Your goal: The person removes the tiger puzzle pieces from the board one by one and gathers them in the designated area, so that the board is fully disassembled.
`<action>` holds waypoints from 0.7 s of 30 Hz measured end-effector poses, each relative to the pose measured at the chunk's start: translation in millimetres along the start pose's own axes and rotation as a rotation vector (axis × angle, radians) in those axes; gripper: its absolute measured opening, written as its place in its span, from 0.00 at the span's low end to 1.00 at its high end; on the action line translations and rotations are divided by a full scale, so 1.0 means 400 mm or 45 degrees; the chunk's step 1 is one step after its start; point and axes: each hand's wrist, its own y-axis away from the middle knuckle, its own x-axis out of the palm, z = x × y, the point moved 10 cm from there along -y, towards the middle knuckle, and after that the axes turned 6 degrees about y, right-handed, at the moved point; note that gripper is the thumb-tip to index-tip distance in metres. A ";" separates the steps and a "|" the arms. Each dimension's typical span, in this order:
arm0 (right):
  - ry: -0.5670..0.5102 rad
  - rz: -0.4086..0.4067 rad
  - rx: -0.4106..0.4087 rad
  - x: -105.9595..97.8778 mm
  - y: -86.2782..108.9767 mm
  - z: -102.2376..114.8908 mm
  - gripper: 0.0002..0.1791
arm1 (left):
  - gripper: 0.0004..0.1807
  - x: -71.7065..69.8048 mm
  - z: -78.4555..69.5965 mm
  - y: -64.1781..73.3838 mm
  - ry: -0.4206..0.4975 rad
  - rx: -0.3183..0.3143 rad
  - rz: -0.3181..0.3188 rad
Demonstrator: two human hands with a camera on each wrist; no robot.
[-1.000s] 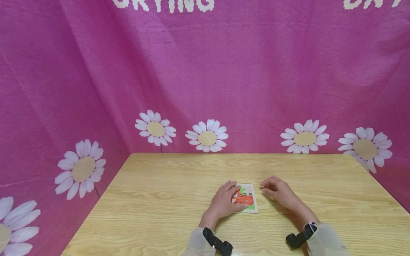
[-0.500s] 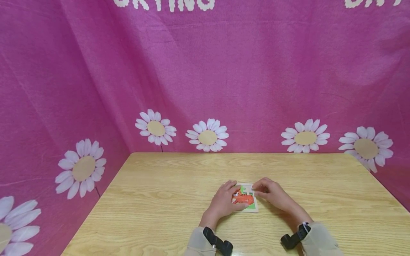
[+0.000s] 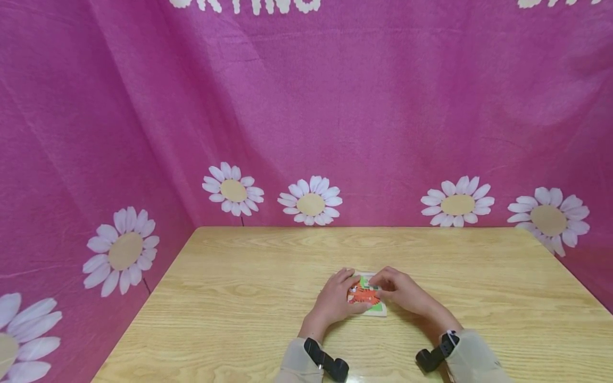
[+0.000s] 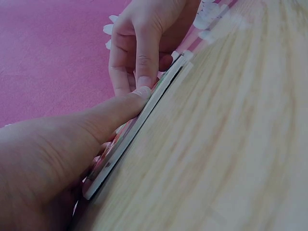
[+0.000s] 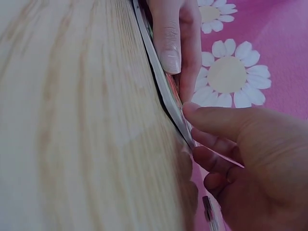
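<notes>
Partly beneath the spread left hand and right hand, its grip unclear, lies the puzzle.

Wood-grain bench, one little tiger puzzle on it

From my end I'm seeing a pale yellowish bench top, streaky grain running mostly side to side, pretty straight far edge. The puzzle's lying face up roughly midway across, orange tiger on green with a whitish frame. My left wrist cam shows a thin dark line under its edge.
</notes>
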 end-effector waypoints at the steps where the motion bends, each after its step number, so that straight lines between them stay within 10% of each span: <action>1: 0.003 0.008 -0.001 0.001 -0.001 0.001 0.10 | 0.39 0.000 0.000 -0.001 0.000 0.003 -0.002; 21: -0.044 0.110 -0.029 0.020 -0.012 0.007 0.09 | 0.39 -0.002 -0.002 0.001 0.009 -0.035 0.011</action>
